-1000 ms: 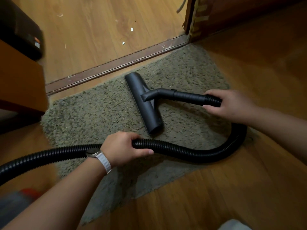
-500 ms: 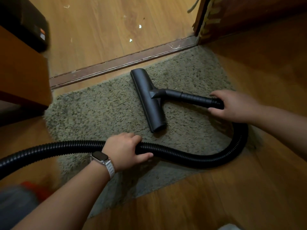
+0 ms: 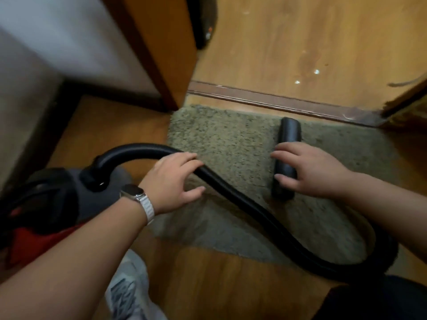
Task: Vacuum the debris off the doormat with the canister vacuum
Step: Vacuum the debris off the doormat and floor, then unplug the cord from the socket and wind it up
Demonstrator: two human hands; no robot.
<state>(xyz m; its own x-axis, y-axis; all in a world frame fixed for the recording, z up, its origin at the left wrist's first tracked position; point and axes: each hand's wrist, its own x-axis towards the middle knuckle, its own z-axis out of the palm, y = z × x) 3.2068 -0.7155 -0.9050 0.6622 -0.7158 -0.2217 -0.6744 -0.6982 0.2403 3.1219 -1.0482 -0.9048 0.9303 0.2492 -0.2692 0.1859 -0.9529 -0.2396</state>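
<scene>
Presently, left hand [image 3: 171, 181]: laid over the hose [image 3: 254, 213] at the doormat's left edge. The fingers are spread and nearly straight across it and the thumb is held out beside. No clamp on the hose is seen. A watch [image 3: 134, 192] is worn on the wrist.
Right hand [image 3: 314, 174]: laid across the middle of the floor head [image 3: 290, 132]. The fingers are stretched out and apart over it, not curled round it. The neck beneath the palm is hidden.
Floor head: set flat on the doormat [image 3: 219, 139], in its right half. Its length is run from far edge toward near edge, with one end just short of the far edge.
Hose: led from the canister under the left hand, across the near-left part of the mat, looped round the near-right corner and lost under the right forearm.
Canister vacuum [image 3: 57, 197]: stood on the wooden floor [image 3: 208, 285] off the mat's left edge, well apart from the head.
Debris: none can be picked out on the mat, as the pile is speckled and the picture is blurred. A few white flecks [image 3: 316, 71] are seen beyond the threshold strip [image 3: 265, 98], off the mat.
Done so far: judged as mid-task. The head is placed on the mat, but how much pile is cleaned cannot be told.
Left to do: passes over the left half and the near edge are judged likely. Whether suction is running cannot be confirmed.
</scene>
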